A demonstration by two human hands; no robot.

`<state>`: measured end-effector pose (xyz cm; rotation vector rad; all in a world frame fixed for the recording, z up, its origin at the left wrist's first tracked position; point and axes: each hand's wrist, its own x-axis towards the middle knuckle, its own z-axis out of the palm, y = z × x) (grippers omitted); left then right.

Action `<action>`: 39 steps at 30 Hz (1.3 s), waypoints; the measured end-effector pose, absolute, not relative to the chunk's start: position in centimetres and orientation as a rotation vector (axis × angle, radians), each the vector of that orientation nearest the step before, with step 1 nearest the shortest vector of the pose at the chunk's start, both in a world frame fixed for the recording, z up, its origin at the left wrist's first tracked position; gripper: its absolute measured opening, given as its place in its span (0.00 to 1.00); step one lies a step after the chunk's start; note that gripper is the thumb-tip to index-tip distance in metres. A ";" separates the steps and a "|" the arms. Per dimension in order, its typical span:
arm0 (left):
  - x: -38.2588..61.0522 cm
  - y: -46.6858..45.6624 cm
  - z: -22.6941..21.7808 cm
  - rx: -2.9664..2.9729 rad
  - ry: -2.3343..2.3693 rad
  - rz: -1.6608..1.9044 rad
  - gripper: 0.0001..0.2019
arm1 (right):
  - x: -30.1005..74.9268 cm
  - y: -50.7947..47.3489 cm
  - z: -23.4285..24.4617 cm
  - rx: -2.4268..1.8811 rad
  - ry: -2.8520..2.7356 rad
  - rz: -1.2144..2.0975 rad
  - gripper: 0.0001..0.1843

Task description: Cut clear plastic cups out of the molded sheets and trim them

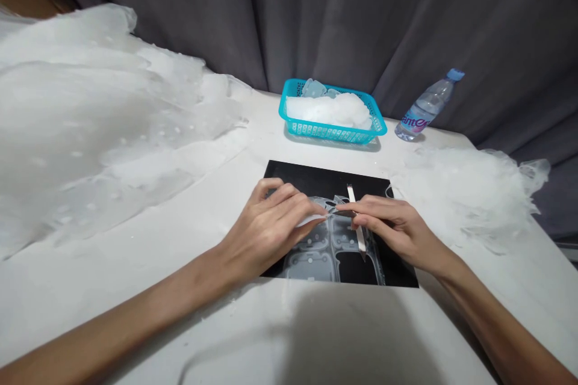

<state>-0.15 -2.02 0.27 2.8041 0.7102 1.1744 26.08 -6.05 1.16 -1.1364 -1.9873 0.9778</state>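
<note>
On a black mat (401, 274) lies a translucent plastic sheet (309, 266) with rounded moulded shapes and a dark cut-out opening. My left hand (280, 222) reaches over its left side, thumb and fingers pinched together at the sheet's upper middle. In my right hand (392, 225), the thumb and forefinger grip a slim dark pointed metal tool (345, 213), its tip at the sheet near my left fingertips. A white stick with dark ends (350, 194) crosses the sheet by my right fingers; part of it is hidden behind them.
Behind the mat stands a blue plastic basket (334, 131) holding white material and translucent pieces. A water bottle (424, 109) is to its right. Translucent sheets are heaped in a large pile (90, 114) at left and a smaller pile (465, 192) at right. A grey curtain (325, 18) hangs behind.
</note>
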 end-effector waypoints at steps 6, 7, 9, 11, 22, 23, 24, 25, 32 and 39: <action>-0.2 -2.1 0.9 2.888 0.685 1.146 0.03 | 26.5 -6.0 0.7 -1.103 -2.058 0.931 0.20; -0.2 -2.1 1.0 2.892 0.680 1.148 0.03 | 26.5 -6.0 0.6 -1.106 -2.062 0.931 0.20; -0.2 -2.1 1.1 2.896 0.674 1.147 0.04 | 26.6 -6.1 0.5 -1.110 -2.067 0.924 0.20; -0.1 -2.1 1.1 2.893 0.677 1.146 0.04 | 26.7 -6.1 0.5 -1.111 -2.070 0.907 0.20; -0.1 -2.1 1.0 2.935 0.663 1.147 0.04 | 26.4 -6.2 0.7 -1.077 -2.089 0.896 0.22; -0.1 -2.1 1.0 2.933 0.663 1.145 0.04 | 26.4 -6.2 0.7 -1.075 -2.093 0.897 0.22; 0.0 -2.2 1.0 2.928 0.666 1.142 0.04 | 26.4 -6.2 0.7 -1.073 -2.094 0.897 0.22; 0.0 -2.2 1.0 2.921 0.672 1.138 0.04 | 26.4 -6.1 0.7 -1.072 -2.093 0.896 0.22; -0.2 -2.3 0.8 2.892 0.690 1.123 0.04 | 26.4 -6.2 0.8 -1.086 -2.093 0.878 0.22; -0.1 -2.3 0.6 2.874 0.681 1.124 0.03 | 26.2 -6.4 0.9 -1.068 -2.102 0.854 0.22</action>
